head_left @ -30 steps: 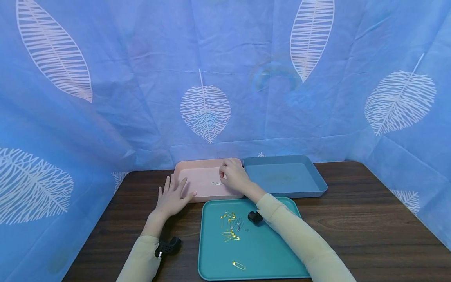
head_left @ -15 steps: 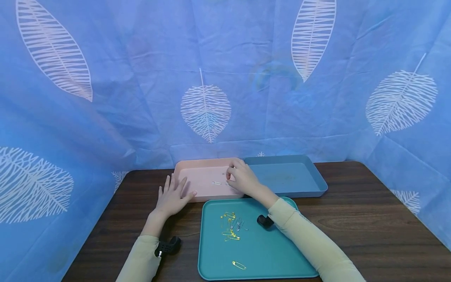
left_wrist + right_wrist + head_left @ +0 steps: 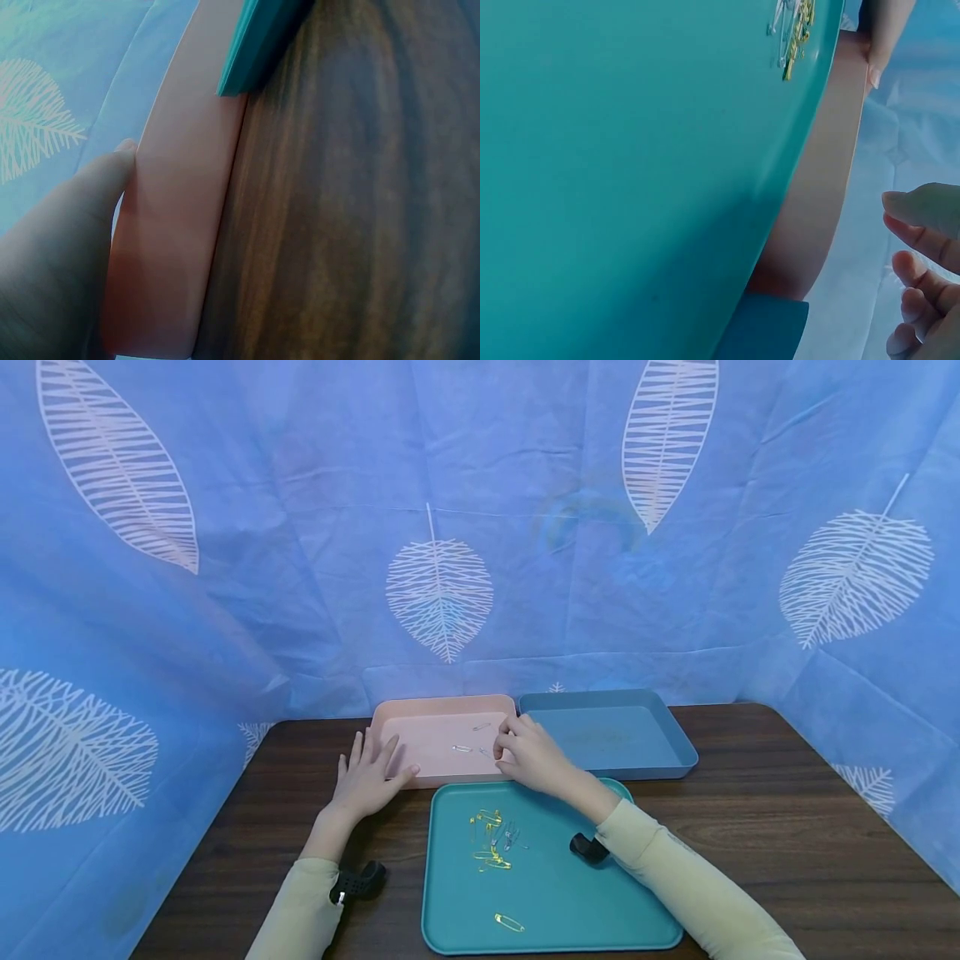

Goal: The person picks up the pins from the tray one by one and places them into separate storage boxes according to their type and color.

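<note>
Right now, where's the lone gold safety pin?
In the head view, the pin lies front-left on the teal rectangular tray, below the gold-silver pin cluster.

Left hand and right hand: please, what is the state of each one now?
Left hand: open, touching the pink tray.
Right hand: open, loosely curled, nothing seen in it.

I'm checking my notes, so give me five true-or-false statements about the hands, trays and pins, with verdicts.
The left hand touches the pink tray. True.
The blue tray stands left of the pink tray. False: it stands to its right.
Gold pins lie on the green tray. True.
The pins visible in the pink tray are gold. False: they are silver pins.
The right hand is nearer the blue tray than the left hand is. True.
</note>
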### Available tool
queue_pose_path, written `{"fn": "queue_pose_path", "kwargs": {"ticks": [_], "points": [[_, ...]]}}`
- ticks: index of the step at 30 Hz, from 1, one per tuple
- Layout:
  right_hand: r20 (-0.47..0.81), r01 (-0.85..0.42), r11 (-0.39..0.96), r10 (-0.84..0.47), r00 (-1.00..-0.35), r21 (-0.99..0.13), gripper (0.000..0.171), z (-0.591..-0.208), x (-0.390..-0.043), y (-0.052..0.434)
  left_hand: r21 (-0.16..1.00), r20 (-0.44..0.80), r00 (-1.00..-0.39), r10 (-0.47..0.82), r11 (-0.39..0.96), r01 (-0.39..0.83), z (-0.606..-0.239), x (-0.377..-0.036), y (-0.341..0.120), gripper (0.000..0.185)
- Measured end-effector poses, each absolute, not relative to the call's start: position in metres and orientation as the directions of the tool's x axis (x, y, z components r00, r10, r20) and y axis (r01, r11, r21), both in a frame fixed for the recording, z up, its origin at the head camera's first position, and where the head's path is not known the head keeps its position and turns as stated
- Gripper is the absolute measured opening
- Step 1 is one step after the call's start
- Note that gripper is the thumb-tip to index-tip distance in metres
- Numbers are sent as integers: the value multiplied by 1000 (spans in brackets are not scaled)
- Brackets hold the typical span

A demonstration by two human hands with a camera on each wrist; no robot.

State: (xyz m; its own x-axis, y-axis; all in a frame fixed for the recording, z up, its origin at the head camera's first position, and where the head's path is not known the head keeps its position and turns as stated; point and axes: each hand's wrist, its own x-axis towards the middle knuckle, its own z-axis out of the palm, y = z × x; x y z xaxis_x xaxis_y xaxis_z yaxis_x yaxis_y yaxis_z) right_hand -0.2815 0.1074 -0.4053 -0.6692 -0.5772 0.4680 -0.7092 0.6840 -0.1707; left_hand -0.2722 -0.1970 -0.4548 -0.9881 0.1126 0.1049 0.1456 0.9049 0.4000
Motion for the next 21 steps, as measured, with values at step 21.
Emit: {"fn": "queue_pose_path", "kwargs": {"ticks": [21], "points": [[265, -818, 556, -775, -574, -146, 11, -411, -257, 132, 393, 91, -989, 114, 909, 141, -453, -272, -197, 84]]}}
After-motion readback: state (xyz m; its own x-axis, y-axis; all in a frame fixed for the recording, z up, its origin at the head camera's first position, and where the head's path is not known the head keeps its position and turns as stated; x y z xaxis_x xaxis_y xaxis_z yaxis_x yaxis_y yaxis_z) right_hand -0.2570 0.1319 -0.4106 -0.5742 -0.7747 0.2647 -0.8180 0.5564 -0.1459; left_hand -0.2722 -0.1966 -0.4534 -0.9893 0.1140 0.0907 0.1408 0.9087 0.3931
